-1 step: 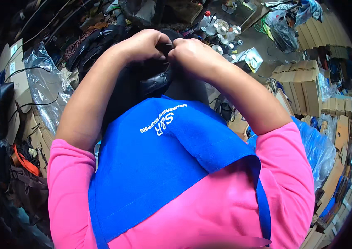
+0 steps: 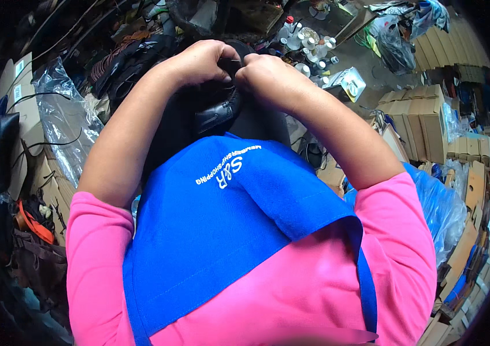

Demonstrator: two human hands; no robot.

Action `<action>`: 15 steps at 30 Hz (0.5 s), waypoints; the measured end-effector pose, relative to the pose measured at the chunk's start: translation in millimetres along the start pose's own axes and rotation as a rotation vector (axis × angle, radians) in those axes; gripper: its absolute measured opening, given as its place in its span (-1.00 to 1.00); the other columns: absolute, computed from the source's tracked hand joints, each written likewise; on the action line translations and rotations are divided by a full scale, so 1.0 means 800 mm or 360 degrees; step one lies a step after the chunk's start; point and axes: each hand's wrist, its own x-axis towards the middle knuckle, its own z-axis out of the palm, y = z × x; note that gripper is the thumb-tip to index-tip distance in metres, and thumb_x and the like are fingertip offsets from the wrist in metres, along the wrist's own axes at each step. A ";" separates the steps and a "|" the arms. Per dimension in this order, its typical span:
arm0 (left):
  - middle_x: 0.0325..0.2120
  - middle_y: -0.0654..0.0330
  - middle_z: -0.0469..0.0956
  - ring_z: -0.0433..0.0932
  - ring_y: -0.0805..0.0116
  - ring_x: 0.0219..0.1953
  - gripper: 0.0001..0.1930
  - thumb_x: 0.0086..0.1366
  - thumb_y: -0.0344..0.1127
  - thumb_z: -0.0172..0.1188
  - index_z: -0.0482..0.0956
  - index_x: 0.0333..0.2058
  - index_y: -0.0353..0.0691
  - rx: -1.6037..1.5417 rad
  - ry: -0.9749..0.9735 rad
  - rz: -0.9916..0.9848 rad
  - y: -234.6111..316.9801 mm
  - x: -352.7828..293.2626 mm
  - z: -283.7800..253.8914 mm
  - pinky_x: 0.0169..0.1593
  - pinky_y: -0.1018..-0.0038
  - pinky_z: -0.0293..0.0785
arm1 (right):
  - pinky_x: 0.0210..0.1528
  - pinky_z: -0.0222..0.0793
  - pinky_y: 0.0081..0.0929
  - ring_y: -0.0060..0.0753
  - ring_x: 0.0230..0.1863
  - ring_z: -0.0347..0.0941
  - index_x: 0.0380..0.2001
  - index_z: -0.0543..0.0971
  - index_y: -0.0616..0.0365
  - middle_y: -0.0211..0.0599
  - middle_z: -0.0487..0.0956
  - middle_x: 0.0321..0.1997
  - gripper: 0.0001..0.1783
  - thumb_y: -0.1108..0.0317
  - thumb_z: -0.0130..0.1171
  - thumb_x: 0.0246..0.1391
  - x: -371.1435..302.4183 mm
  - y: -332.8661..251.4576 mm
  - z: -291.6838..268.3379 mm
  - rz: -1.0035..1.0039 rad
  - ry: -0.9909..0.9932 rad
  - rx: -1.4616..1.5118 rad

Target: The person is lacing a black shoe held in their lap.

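Observation:
A black leather shoe (image 2: 217,115) rests between my knees at the top middle, its shiny surface toward me. Much of it blends into dark clothing and hides under my hands. My left hand (image 2: 206,60) curls over its far part, thumb and forefinger bent close together on the dark edge. Just to the right, my right hand (image 2: 265,75) has its fingers closed at the same black piece, the fingertips turned inward and mostly hidden. Whether a small tool or thread sits between the fingers cannot be made out. A blue apron (image 2: 210,213) covers my lap.
Several bottles (image 2: 308,43) and a white container (image 2: 349,83) stand beyond my right hand. Stacked cardboard (image 2: 418,121) and blue plastic sheeting (image 2: 429,202) lie on the right. Clear plastic (image 2: 63,115) and a dark shoe (image 2: 7,130) are at the left.
My right hand's fingers have shifted very slightly at the black shoe. Otherwise the arms and surroundings look the same.

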 end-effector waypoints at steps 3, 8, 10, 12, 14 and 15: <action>-0.15 0.13 0.46 0.45 0.22 -0.05 -0.49 -0.18 -0.43 0.40 0.53 -0.14 -0.20 0.0176 0.0426 0.0277 -0.003 -0.004 0.010 0.03 0.39 0.39 | -0.19 0.42 -0.29 -0.07 -0.23 0.49 -0.36 0.63 0.08 -0.11 0.52 -0.35 -0.84 0.37 0.18 -0.08 0.000 0.019 0.025 0.0098 0.0085 0.0286; -0.15 0.11 0.45 0.43 0.09 -0.01 -0.49 -0.15 -0.34 0.41 0.50 -0.14 -0.17 0.0256 0.0923 0.0232 0.004 -0.037 0.023 0.06 0.34 0.37 | -0.21 0.42 -0.41 -0.26 -0.31 0.53 -0.34 0.66 0.07 -0.17 0.59 -0.42 -0.80 0.33 0.28 -0.12 -0.010 0.031 0.023 0.0345 0.0066 0.0911; -0.16 0.13 0.46 0.44 0.10 -0.02 -0.52 -0.12 -0.35 0.40 0.50 -0.14 -0.17 0.0251 0.0859 0.0210 0.003 -0.059 0.022 0.05 0.34 0.37 | -0.23 0.42 -0.39 -0.25 -0.31 0.51 -0.36 0.67 0.05 -0.21 0.54 -0.40 -0.83 0.35 0.28 -0.12 -0.020 0.032 0.018 0.0141 0.0191 0.0659; -0.17 0.16 0.47 0.47 0.13 -0.07 -0.63 -0.04 -0.39 0.34 0.53 -0.18 -0.20 0.0289 0.0751 0.0157 0.000 -0.080 0.020 0.01 0.35 0.40 | -0.23 0.42 -0.37 -0.23 -0.31 0.50 -0.36 0.67 0.04 -0.21 0.52 -0.40 -0.83 0.36 0.27 -0.12 -0.019 0.033 0.011 0.0098 0.0216 0.0550; -0.17 0.15 0.47 0.49 0.14 -0.08 -0.66 -0.03 -0.39 0.33 0.54 -0.21 -0.20 0.0286 0.0669 0.0103 -0.007 -0.093 0.021 -0.01 0.36 0.41 | -0.22 0.42 -0.31 -0.15 -0.30 0.49 -0.38 0.67 0.04 -0.18 0.50 -0.41 -0.83 0.36 0.25 -0.14 -0.015 0.028 0.008 0.0059 0.0197 0.0417; -0.16 0.15 0.47 0.50 0.16 -0.10 -0.70 -0.02 -0.39 0.32 0.56 -0.23 -0.21 0.0281 0.0584 0.0068 -0.008 -0.097 0.021 -0.03 0.36 0.42 | -0.22 0.42 -0.31 -0.15 -0.30 0.49 -0.38 0.67 0.04 -0.18 0.50 -0.41 -0.83 0.36 0.25 -0.14 -0.012 0.025 0.008 0.0060 0.0199 0.0415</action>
